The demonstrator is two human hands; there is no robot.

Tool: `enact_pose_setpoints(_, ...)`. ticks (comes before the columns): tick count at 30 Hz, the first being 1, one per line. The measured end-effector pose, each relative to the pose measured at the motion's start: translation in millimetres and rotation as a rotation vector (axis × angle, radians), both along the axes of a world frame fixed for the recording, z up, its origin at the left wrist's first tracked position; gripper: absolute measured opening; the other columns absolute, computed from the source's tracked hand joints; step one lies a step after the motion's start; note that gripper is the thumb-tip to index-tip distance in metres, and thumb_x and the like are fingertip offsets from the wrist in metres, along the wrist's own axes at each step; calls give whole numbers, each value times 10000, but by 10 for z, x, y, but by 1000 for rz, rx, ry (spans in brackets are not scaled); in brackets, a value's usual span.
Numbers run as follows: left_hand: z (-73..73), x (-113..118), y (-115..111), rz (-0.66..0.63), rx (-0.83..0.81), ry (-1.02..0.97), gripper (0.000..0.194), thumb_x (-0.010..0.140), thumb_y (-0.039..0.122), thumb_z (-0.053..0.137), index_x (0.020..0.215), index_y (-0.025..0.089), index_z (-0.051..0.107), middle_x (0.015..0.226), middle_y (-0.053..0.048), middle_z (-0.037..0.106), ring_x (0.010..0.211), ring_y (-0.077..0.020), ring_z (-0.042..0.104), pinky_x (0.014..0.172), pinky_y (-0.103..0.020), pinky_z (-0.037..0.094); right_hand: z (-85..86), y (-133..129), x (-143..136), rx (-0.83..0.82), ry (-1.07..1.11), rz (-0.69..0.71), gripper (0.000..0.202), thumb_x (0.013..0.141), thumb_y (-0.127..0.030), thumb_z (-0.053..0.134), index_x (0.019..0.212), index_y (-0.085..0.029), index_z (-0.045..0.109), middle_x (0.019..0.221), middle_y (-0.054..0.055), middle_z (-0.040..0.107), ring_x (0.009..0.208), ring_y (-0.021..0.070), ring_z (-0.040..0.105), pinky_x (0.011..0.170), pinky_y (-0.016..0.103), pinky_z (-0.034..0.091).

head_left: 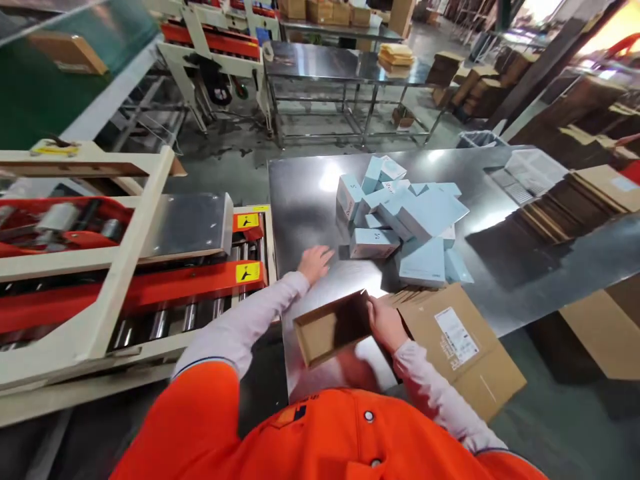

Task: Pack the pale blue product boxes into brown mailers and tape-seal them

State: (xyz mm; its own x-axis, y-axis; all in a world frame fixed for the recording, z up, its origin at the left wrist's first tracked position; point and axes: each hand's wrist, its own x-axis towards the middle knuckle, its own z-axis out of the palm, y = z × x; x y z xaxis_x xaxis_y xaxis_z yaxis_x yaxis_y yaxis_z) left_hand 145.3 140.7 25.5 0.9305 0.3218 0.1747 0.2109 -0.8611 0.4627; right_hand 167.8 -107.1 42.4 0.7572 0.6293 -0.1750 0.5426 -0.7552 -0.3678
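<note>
Right grip (387, 323) pinching oblong cardboard box (323, 335), left grip (315, 264) loosely spread, glossy steel table (303, 207)

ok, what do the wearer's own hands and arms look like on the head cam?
Left hand and right hand: bare, no gloves. Pale long sleeves run to the wrists, wrinkled, under orange short sleeves with dark-and-white edging. No cables seen on either arm.
</note>
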Motion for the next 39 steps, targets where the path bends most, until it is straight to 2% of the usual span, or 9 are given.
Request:
enact_pose_setpoints(4, 201, 1172, -39, -102, -91, 118, 587, 851, 339, 682, 1385, 148, 527, 1391, -181, 521, 1298, -304, 482, 1092, -487, 400, -182, -170, -84, 446, -82, -79, 470, 1024, -350, 294, 1139, -160, 709, 1105, 147, 729, 1027, 244, 685, 918, 368, 537)
enact_pose_setpoints(7, 296, 1374, -98, -201, -112, 143, 635, 820, 396, 698, 1388, 160, 541, 1318, -148, 577, 1207, -265, 550, 1064, -396, 439, -275, -166, -66, 628, -30, -130, 440, 1006, -376, 358, 1089, -168, 736, 1046, 136, 720, 997, 235, 663, 916, 376, 532)
enact_pose_setpoints(10, 390, 789, 17, -162, -117, 37, 561, 802, 357, 717, 1336, 219, 614, 1348, -125, 574, 1237, -275, 545, 1092, -425, 438, -317, -106, -26, 707, 84, -151, 433, 988, -396, 392, 1063, -162, 749, 1026, 137, 707, 976, 234, 644, 898, 381, 527)
enact_pose_setpoints(14, 654, -670, 131, 8, -317, -274, 501, 822, 543, 677, 1245, 276, 686, 1346, -87, 579, 1208, -273, 583, 943, -414, 563, -353, -102, 16, 780, 233, -193, 454, 964, -464, 426, 1065, -157, 746, 1028, 129, 713, 998, 245, 634, 931, 406, 509)
enact_pose_setpoints(20, 722, -2023, -311, -16, -253, -111, 344, 817, 514, 708, 1095, 315, 752, 1320, -81, 590, 1196, -280, 579, 999, -453, 519, -388, -168, -7, 812, 350, -264, 540, 916, -568, 465, 1074, -130, 738, 1126, 142, 715, 1086, 258, 628, 999, 426, 483)
enact_pose_setpoints(25, 508, -2186, -641, 154, -120, 277, 581, 694, 651, 756, 1059, 201, 710, 1140, -114, 638, 1105, -308, 571, 968, -454, 487, -350, -89, -208, 783, 392, -212, 611, 887, -627, 493, 1142, -127, 734, 1167, 158, 719, 1104, 292, 646, 1021, 483, 477)
enact_pose_setpoints(32, 285, -1715, -811, -285, -276, 712, 468, 666, 639, 775, 676, 177, 696, 718, -61, 686, 746, -231, 644, 689, -299, 466, -288, 136, -103, 266, 620, 626, 658, 697, -746, 669, 998, -165, 737, 875, 79, 734, 686, 196, 640, 685, 349, 553)
enact_pose_setpoints(36, 392, -1563, -707, -10, -25, 525, 467, 812, 545, 704, 1056, 149, 722, 987, -128, 734, 927, -282, 674, 825, -358, 483, -386, 285, 15, 339, 368, 353, 772, 588, -810, 703, 992, -152, 708, 955, 136, 707, 833, 263, 647, 758, 407, 547)
enact_pose_setpoints(39, 359, -1632, -754, 170, 246, 246, 891, 733, 595, 767, 1437, 128, 483, 1425, -218, 538, 1344, -386, 458, 1114, -518, 326, -580, 266, -54, 502, 302, 151, 1019, 505, -834, 726, 1223, -119, 621, 1063, 179, 685, 928, 315, 650, 781, 461, 557)
